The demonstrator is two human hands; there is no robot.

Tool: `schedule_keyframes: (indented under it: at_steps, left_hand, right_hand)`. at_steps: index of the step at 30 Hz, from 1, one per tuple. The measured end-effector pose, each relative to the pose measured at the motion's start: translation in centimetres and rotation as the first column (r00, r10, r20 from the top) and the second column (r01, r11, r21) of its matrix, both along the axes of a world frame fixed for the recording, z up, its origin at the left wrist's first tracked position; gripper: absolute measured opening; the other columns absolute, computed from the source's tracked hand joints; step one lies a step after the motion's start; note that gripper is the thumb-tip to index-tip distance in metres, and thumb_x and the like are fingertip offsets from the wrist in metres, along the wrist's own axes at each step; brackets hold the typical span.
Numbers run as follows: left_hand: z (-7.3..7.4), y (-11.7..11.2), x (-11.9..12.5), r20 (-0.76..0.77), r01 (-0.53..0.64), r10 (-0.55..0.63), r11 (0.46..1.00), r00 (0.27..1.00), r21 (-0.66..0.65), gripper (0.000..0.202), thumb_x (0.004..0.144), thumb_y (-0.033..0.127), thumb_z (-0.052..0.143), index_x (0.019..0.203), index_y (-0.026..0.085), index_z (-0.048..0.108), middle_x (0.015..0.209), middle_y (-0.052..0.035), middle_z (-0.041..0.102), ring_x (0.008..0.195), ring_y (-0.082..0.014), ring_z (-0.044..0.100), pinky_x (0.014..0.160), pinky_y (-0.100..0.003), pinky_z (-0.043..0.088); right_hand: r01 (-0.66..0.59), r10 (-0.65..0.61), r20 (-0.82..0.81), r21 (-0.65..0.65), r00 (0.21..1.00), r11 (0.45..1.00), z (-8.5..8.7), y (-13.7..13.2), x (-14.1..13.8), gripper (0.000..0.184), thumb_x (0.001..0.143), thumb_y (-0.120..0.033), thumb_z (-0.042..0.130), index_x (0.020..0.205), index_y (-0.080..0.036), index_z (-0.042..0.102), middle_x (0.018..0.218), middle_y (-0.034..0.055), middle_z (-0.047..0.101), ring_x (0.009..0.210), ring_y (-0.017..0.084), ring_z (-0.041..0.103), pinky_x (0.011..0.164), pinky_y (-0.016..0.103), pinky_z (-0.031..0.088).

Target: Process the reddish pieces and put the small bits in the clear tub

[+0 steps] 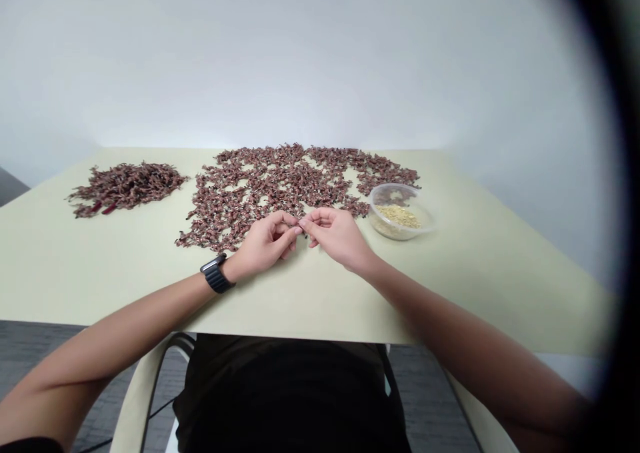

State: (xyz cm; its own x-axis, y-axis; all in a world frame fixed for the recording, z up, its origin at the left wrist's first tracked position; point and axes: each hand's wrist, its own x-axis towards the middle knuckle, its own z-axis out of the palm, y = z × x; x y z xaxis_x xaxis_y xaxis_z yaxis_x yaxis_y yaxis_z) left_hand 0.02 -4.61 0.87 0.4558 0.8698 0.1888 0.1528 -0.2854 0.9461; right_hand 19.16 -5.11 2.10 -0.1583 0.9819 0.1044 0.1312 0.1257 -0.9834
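Observation:
My left hand (270, 241) and my right hand (339, 236) meet in front of me, just above the table's near-middle. Both are closed in a pinch, thumb tips against forefingers. Between their fingertips is a small dark reddish-brown dried piece (299, 224), mostly covered by the fingers, and its kind is too small to make out. Just beyond the hands spreads a wide, loose layer of similar reddish-brown dried pieces (280, 185). A clear plastic bowl (379, 228) with yellowish bits (399, 217) in it stands to the right of my right hand.
A denser heap of reddish-brown dried pieces (133, 185), with a few darker red ones at its front, lies at the left of the pale table (310, 300). A pale wall (280, 60) rises behind the table. A dark watch (217, 274) is on my left wrist.

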Motion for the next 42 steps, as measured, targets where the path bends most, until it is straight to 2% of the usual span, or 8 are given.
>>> schedule_keyframes:
  at_steps: [12,18,21,24,27,32,36,42]
  left_hand:
    - [0.0,0.0,0.1,-0.028,-0.031,0.032,0.999,0.999,0.030,0.035,0.099,0.047,0.059,0.117,0.017,0.056,0.070,-0.0010,0.066,0.049,-0.0092,0.056,0.046,-0.019,0.042]
    - [0.7,-0.6,-0.2,-0.188,-0.060,0.107,0.969,0.976,0.239,0.028,0.099,0.041,0.059,0.116,0.018,0.058,0.074,-0.0014,0.069,0.055,-0.0097,0.061,0.055,-0.019,0.047]
    - [0.8,-0.4,-0.2,-0.132,-0.057,0.082,0.982,0.988,0.180,0.030,0.098,0.043,0.060,0.115,0.018,0.058,0.070,-0.0002,0.067,0.052,-0.0094,0.059,0.052,-0.019,0.045]
    - [0.7,0.0,-0.1,-0.013,-0.006,0.006,1.000,1.000,-0.009,0.035,0.098,0.049,0.060,0.112,0.017,0.058,0.069,-0.0004,0.066,0.048,-0.0087,0.056,0.045,-0.018,0.040]
    - [0.9,0.4,-0.2,0.062,0.072,-0.063,0.985,0.996,-0.160,0.038,0.096,0.053,0.061,0.105,0.016,0.059,0.070,-0.0012,0.065,0.047,-0.0079,0.054,0.042,-0.017,0.036]
    - [1.1,0.7,-0.4,0.114,0.136,-0.110,0.956,0.987,-0.260,0.038,0.095,0.053,0.063,0.092,0.015,0.060,0.069,-0.0011,0.064,0.047,-0.0058,0.050,0.042,-0.017,0.033]
    - [1.0,0.8,-0.5,0.120,0.158,-0.128,0.945,0.984,-0.287,0.038,0.094,0.052,0.065,0.091,0.015,0.060,0.067,0.0000,0.062,0.047,-0.0056,0.049,0.042,-0.017,0.031]
    - [0.6,0.5,-0.2,0.050,0.099,-0.091,0.978,0.995,-0.185,0.037,0.096,0.051,0.062,0.104,0.015,0.059,0.071,-0.0014,0.066,0.049,-0.0076,0.054,0.043,-0.018,0.037]
  right_hand:
    - [-0.028,0.028,0.002,0.012,1.000,1.000,1.0,0.0,0.5,0.013,0.084,-0.029,0.071,0.081,-0.016,0.070,0.079,0.0045,0.070,0.067,0.015,0.064,0.061,0.026,0.056]
    - [-0.112,0.049,-0.248,-0.248,0.967,0.962,0.3,0.2,0.2,0.022,0.080,-0.035,0.077,0.075,-0.015,0.068,0.072,0.0023,0.063,0.063,0.012,0.058,0.064,0.027,0.056]
    - [-0.187,0.070,-0.335,-0.330,0.940,0.925,0.0,0.5,0.3,0.025,0.078,-0.036,0.081,0.077,-0.016,0.067,0.074,0.0013,0.060,0.065,0.011,0.055,0.065,0.028,0.057]
    - [-0.161,0.116,-0.212,-0.209,0.970,0.965,-0.2,0.7,0.6,0.027,0.082,-0.041,0.078,0.082,-0.017,0.066,0.077,0.0019,0.060,0.066,0.013,0.056,0.060,0.028,0.055]
    - [-0.117,0.111,0.065,0.091,0.992,0.989,-0.1,0.9,1.1,0.021,0.090,-0.040,0.069,0.089,-0.020,0.066,0.081,0.0029,0.062,0.071,0.016,0.058,0.058,0.027,0.051]
    - [-0.293,0.031,0.469,0.497,0.883,0.817,0.2,1.2,2.1,0.012,0.099,-0.024,0.054,0.092,-0.021,0.063,0.085,0.0038,0.063,0.079,0.018,0.056,0.074,0.031,0.044]
    - [-0.393,-0.006,0.564,0.584,0.826,0.710,0.3,1.2,2.4,0.016,0.100,-0.019,0.046,0.095,-0.020,0.061,0.090,0.0062,0.062,0.087,0.021,0.055,0.082,0.034,0.043]
    - [-0.200,0.003,0.424,0.420,0.906,0.885,-0.3,0.5,1.4,0.011,0.095,-0.024,0.056,0.085,-0.020,0.060,0.073,0.0001,0.056,0.068,0.015,0.051,0.063,0.029,0.039]
